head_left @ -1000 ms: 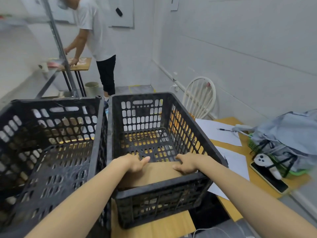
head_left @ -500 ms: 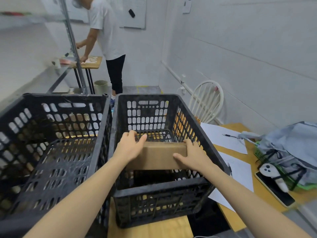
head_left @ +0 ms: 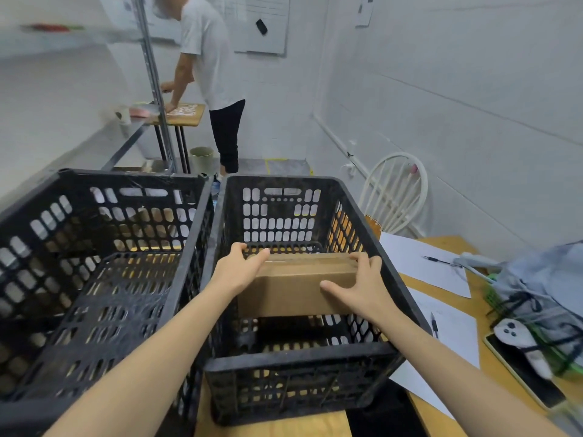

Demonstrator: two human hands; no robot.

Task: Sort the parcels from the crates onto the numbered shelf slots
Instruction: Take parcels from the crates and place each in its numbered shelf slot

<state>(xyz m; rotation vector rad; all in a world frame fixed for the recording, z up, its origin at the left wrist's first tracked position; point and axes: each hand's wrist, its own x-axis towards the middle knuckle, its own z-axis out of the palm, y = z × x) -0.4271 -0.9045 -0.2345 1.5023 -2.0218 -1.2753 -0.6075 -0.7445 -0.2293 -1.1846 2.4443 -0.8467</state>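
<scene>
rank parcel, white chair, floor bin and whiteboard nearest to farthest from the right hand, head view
1. parcel, gripped by the right hand.
2. white chair, right, beyond the crate.
3. bin, on the floor, back left.
4. whiteboard, on the far wall.

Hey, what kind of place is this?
Probably a small workroom set up for parcel sorting rather than a warehouse. A left crate and a right crate stand side by side, a cardboard parcel is held inside the right one, and a metal shelf rack runs along the left wall.
</scene>
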